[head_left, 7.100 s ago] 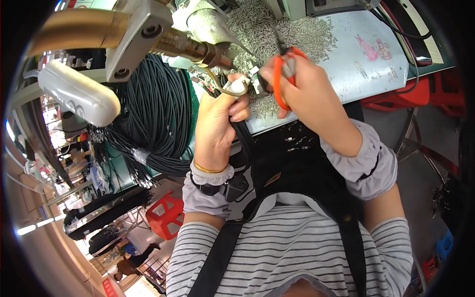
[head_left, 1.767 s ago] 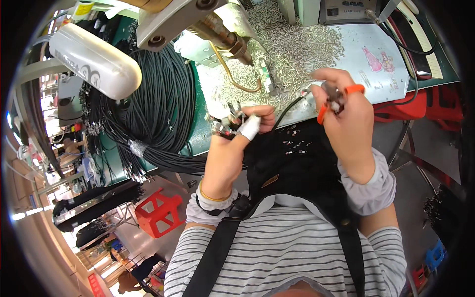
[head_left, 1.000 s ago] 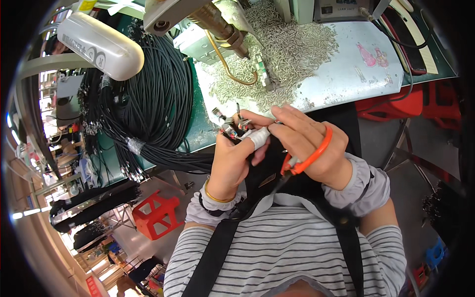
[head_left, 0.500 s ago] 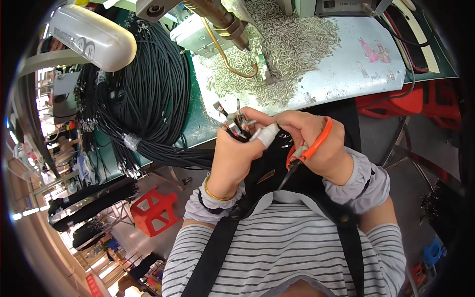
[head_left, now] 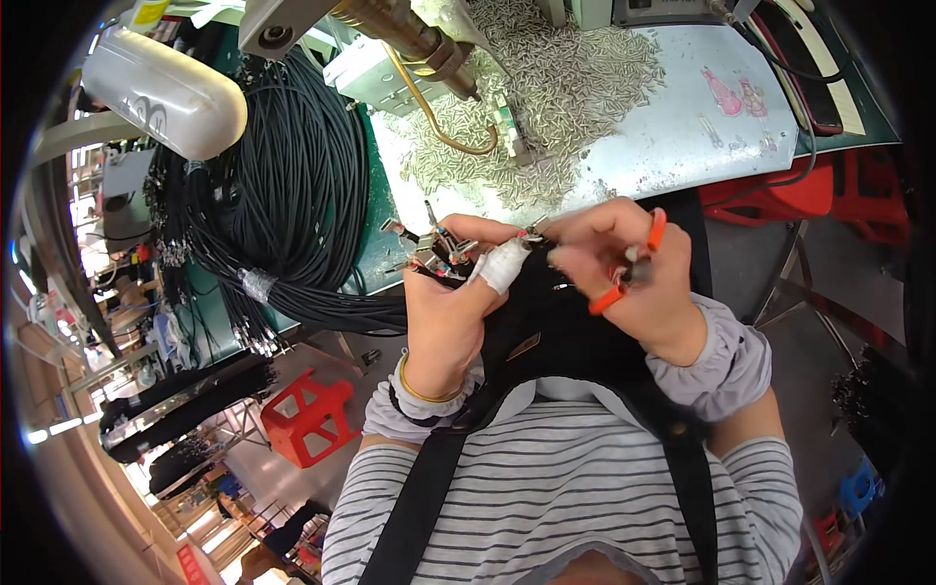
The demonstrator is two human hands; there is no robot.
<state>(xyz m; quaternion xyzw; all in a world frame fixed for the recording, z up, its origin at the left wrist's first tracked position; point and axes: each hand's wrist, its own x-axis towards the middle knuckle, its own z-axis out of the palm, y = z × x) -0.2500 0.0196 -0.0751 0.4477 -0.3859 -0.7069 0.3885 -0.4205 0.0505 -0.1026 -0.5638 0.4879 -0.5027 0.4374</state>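
In the head view, near the centre, we see the left hand (head_left: 450,310) closed around metal-tipped cable ends (head_left: 454,253). Toward three o'clock, the right hand (head_left: 655,292) curls around an orange-handled tool (head_left: 637,266); we cannot tell whether its blurred fingertips touch a cable. A black cable coil (head_left: 302,175) lies at ten on the worktop (head_left: 378,210).

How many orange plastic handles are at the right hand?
2. The upper orange plastic handle shows near the top of the right hand; the lower handle is below, leftward. Parts may be hidden.
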